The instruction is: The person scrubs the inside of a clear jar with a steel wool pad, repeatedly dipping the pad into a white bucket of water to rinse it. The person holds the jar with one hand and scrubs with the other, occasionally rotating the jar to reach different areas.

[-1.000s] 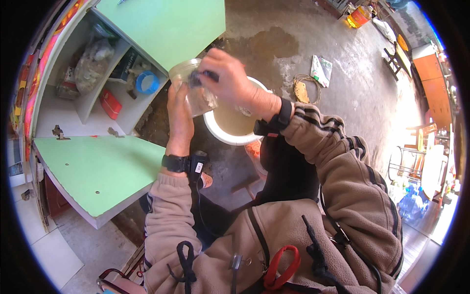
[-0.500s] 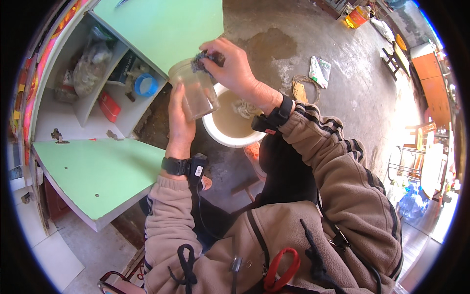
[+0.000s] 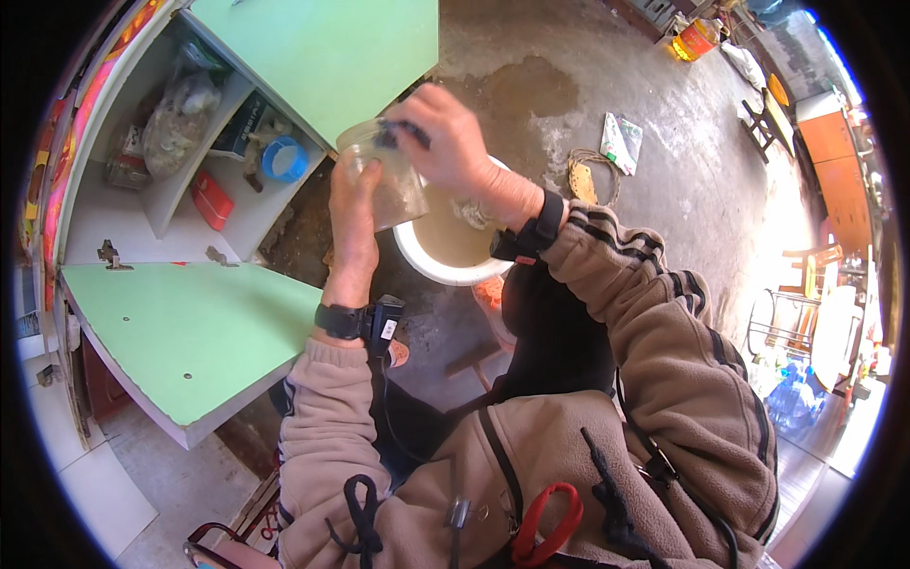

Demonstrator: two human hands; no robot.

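Note:
A clear, wide-mouthed jar is tilted in my left hand, whose fingers wrap round its side with the thumb on the near wall. At the jar's mouth, my right hand is closed on a dark bluish cloth; motion blurs these fingers a little. Part of the cloth sits just inside the rim. Below the jar stands a white basin of cloudy water, partly hidden by my right forearm. A pale, crumpled cloth lies in that water.
To the left, a cabinet's green doors stand open, its shelves holding plastic bags, a blue cup and a red packet. On the concrete floor lie a coiled rope and a green-white packet.
My right hand has shifted slightly, pushing the dark cloth further into the jar's mouth. The jar has moved a little to the right and turned slightly in my left hand.

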